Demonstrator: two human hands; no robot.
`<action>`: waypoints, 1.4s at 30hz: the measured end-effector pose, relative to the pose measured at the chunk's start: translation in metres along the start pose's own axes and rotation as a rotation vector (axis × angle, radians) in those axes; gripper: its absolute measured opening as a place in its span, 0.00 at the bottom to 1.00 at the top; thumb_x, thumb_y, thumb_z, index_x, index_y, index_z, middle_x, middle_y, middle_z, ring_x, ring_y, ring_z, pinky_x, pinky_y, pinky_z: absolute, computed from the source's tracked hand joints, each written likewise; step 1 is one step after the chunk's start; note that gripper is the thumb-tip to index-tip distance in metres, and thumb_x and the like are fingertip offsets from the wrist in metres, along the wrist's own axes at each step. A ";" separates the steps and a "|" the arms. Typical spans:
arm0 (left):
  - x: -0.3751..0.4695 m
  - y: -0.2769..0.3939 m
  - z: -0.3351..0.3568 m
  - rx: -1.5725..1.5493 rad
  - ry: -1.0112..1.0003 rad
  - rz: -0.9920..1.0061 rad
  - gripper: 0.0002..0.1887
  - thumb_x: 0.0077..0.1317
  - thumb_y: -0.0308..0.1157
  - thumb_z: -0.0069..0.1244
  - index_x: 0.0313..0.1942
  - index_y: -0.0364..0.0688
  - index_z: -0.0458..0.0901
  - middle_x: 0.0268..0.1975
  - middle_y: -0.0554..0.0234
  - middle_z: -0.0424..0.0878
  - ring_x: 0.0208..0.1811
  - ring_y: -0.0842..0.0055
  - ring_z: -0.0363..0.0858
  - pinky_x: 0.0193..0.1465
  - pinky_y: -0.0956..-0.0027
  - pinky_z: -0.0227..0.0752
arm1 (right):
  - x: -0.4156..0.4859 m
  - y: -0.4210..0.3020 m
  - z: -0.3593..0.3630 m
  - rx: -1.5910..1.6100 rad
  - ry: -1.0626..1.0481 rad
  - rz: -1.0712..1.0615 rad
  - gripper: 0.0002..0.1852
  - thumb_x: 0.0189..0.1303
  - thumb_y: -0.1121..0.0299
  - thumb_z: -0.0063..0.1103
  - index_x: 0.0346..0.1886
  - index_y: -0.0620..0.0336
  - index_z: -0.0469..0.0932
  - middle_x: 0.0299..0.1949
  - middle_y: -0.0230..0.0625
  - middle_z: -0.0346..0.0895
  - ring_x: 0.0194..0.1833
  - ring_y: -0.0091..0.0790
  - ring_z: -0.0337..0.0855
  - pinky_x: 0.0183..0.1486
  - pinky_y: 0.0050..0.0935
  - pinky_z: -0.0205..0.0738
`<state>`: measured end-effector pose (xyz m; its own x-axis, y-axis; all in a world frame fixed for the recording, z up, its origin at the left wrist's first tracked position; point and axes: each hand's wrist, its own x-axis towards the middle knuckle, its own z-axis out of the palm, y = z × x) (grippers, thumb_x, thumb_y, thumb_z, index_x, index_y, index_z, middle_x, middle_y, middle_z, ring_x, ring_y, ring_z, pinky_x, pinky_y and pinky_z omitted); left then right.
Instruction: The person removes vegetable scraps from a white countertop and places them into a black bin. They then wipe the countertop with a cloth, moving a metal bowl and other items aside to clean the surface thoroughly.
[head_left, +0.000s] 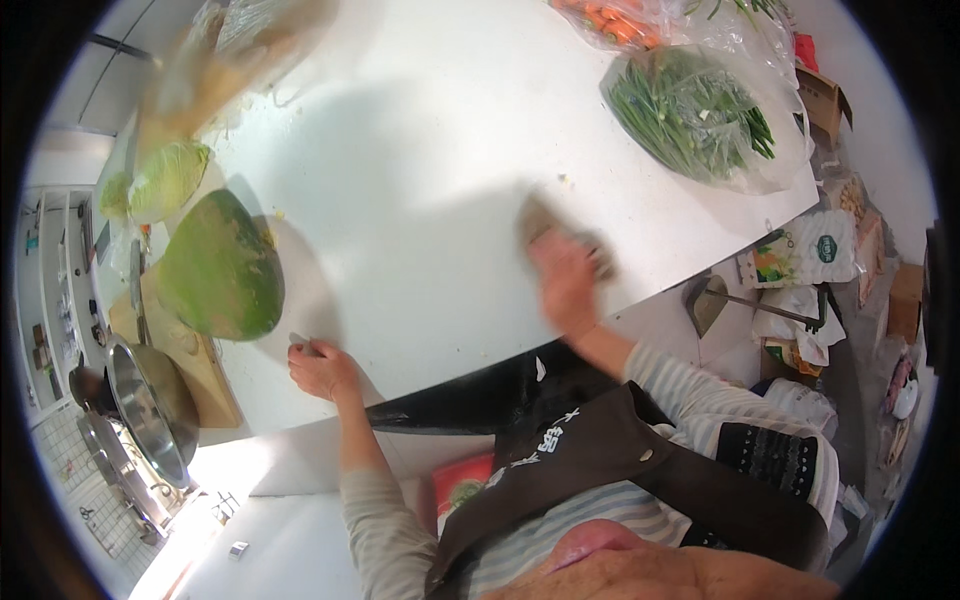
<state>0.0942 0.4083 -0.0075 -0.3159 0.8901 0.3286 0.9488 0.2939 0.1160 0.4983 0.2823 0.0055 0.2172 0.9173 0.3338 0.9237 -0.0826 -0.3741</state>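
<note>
My right hand (566, 281) presses a blurred grey-brown cloth (540, 217) against the white tabletop (420, 247), right of the middle. Near the table's front left edge, my left hand (324, 369) rests with curled fingers around a small grey thing (302, 343), too little of which shows to name. Just beyond it stands a large green melon or gourd (221, 266), its lower part beside a wooden board (202, 375). Small pale scraps (564, 180) lie on the tabletop beyond the cloth.
A clear bag of green stalks (690, 112) and bagged carrots (619, 26) lie at the far right. Cabbages (169, 184), a steel basin (150, 412) and a blurred plastic bag (255, 30) are on the left. A long-handled dustpan (706, 304) stands beyond the right edge.
</note>
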 end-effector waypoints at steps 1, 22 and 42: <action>0.001 0.002 0.003 -0.002 -0.004 0.011 0.18 0.68 0.37 0.55 0.53 0.37 0.76 0.49 0.47 0.84 0.50 0.48 0.79 0.53 0.46 0.71 | -0.010 -0.033 0.020 0.324 -0.029 0.032 0.24 0.63 0.80 0.49 0.63 0.67 0.78 0.61 0.51 0.76 0.61 0.56 0.73 0.67 0.54 0.62; 0.000 0.007 -0.005 -0.115 -0.112 -0.078 0.17 0.71 0.33 0.49 0.55 0.32 0.76 0.50 0.41 0.82 0.52 0.47 0.77 0.57 0.47 0.70 | 0.402 0.162 0.121 -0.407 0.168 0.217 0.17 0.65 0.70 0.54 0.55 0.56 0.82 0.51 0.46 0.83 0.53 0.55 0.80 0.57 0.50 0.74; 0.002 0.010 0.006 -0.110 -0.114 -0.094 0.19 0.68 0.30 0.49 0.56 0.28 0.77 0.52 0.39 0.81 0.56 0.45 0.76 0.60 0.47 0.69 | 0.548 0.298 0.098 -0.505 -0.071 0.333 0.22 0.69 0.63 0.49 0.63 0.56 0.77 0.58 0.53 0.79 0.60 0.57 0.78 0.65 0.49 0.72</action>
<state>0.1025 0.4153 -0.0110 -0.3943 0.8961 0.2037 0.9068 0.3434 0.2446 0.8616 0.7984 -0.0079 0.5150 0.8324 0.2044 0.8488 -0.5285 0.0137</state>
